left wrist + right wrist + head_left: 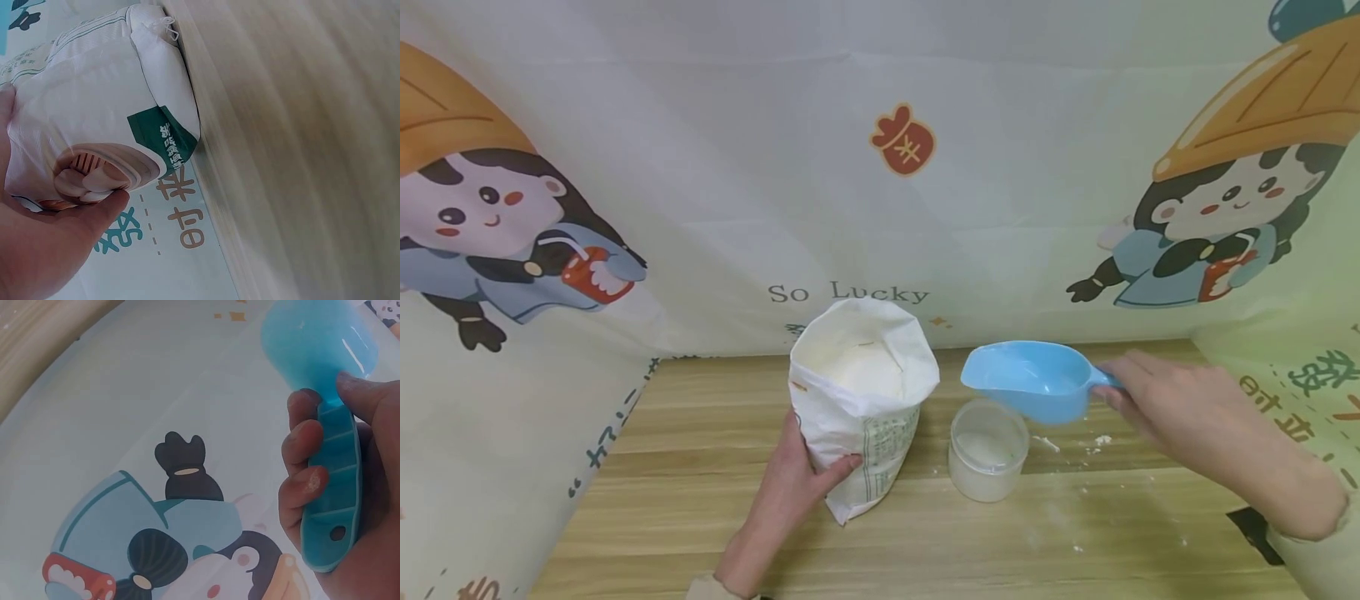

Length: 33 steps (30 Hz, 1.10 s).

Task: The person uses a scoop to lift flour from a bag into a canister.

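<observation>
My left hand [801, 475] grips the side of a white flour bag [891, 446], its thumb across the front. The bag stands with its mouth open and white powder [861, 367] shows inside. In the left wrist view, the bag [81, 100] has a picture of buns and a green label near its bottom. My right hand [1180, 408] holds a light blue scoop [1037, 375] by its handle, the fingers curled round it in the right wrist view. No heap of powder shows in the scoop. It hangs above a clear round jar [987, 479] and overlaps the jar's rear rim in the head view.
The jar stands without a lid on the wood-grain table [677, 500], right of the bag. Spilled powder [1102, 440] lies scattered right of the jar. A printed cloth [760, 167] forms walls behind and on both sides. Something dark [1255, 533] lies near the right sleeve.
</observation>
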### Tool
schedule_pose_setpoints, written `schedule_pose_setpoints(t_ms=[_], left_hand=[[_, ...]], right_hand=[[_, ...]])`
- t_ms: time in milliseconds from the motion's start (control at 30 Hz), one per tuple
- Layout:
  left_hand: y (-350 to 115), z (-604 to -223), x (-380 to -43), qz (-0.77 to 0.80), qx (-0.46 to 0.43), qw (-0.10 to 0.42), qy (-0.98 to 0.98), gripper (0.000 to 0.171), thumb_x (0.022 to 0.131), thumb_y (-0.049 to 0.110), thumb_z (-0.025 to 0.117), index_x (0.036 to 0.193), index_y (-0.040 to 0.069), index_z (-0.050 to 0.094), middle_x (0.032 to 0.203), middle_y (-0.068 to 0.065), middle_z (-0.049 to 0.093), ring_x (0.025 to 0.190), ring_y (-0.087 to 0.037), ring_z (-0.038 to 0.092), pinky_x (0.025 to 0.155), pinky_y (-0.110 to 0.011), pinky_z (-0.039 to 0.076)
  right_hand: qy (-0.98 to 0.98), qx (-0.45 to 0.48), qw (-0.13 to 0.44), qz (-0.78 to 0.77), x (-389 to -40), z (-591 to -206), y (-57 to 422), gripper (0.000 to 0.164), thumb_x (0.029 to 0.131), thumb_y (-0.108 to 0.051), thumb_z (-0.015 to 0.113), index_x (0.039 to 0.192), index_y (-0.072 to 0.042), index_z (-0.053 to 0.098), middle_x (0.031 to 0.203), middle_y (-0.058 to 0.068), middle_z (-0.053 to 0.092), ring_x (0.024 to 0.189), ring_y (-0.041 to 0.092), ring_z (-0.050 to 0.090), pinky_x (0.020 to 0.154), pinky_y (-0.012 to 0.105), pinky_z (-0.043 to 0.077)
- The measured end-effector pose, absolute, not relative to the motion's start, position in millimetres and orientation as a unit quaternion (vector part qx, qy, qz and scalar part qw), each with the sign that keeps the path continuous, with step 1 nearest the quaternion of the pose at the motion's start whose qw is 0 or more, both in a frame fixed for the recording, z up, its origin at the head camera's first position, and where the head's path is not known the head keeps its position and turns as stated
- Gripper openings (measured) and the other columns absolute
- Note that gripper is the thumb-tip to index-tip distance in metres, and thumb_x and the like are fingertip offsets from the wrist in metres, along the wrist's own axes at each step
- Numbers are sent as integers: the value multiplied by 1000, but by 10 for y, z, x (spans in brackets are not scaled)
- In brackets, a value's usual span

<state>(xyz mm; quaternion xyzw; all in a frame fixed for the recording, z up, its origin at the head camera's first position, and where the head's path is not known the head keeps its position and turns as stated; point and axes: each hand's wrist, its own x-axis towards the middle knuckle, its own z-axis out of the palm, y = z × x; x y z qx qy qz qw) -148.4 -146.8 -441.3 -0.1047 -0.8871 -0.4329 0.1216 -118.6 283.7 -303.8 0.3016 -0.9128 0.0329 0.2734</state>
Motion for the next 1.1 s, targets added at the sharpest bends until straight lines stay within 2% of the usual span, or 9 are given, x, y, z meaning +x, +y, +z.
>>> schedule_pose_setpoints(t_ms=[133,233,300,467,633,767,867,967,1100], left_hand=[[-1466,-4408,-1487,-429,-103,123,-889,97,80,25,92,151,1,30,127,-25,61,119,-43,61,100,-60,49],[-1464,-4409,-1489,-428,-106,124,-889,97,79,25,92,151,1,31,127,-25,61,118,-43,61,100,-60,49],[-1462,-4410,-1489,-428,-108,126,-888,96,79,24,92,150,1,31,126,-25,61,117,-43,61,100,-60,49],[-1458,-4409,-1483,-429,-107,125,-888,96,80,24,91,150,1,31,126,-25,62,117,-42,62,99,-60,50],[-1462,-4409,-1477,-431,-105,121,-888,96,81,25,91,151,1,30,127,-24,61,118,-43,61,100,-60,49],[-1472,-4419,-1469,-432,-107,122,-887,98,81,27,90,153,1,29,129,-24,60,118,-41,61,100,-60,49],[-1473,-4417,-1476,-431,-109,124,-887,99,82,29,90,153,0,28,129,-24,60,117,-41,61,99,-59,50],[-1471,-4412,-1482,-429,-108,125,-888,97,81,28,90,152,0,30,127,-25,61,117,-41,61,99,-59,50],[-1475,-4413,-1482,-428,-104,125,-889,95,80,25,91,150,0,32,125,-24,62,116,-41,62,98,-58,50]], right_hand=[[-921,280,267,42,-1181,-2998,2789,40,108,-47,50,109,-10,66,83,-4,60,61,9,46,48,31,39],[-923,273,269,44,-1191,-2964,2737,31,107,-40,57,108,-11,65,82,-5,58,61,9,45,48,30,37],[-921,274,275,44,-1205,-2948,2697,36,108,-45,51,107,-11,64,79,-6,55,61,9,44,48,29,36],[-903,297,307,48,-1254,-2933,2588,62,108,-60,25,102,-13,64,75,-9,51,59,7,42,46,26,34],[-871,337,356,45,-1322,-2897,2488,60,110,-57,26,98,-13,65,72,-9,48,55,7,40,43,25,29],[-868,345,354,50,-1363,-2843,2389,59,110,-57,27,97,-15,66,72,-9,47,54,8,39,43,24,25],[-870,346,349,46,-1392,-2797,2309,60,110,-57,25,100,-15,67,75,-7,53,57,10,46,43,27,30],[-865,355,353,38,-1431,-2752,2228,61,110,-56,25,106,-14,69,81,-4,61,62,15,53,45,31,39],[-858,369,358,13,-1498,-2689,2111,62,111,-53,25,109,-11,71,88,0,67,71,22,61,54,35,47]])
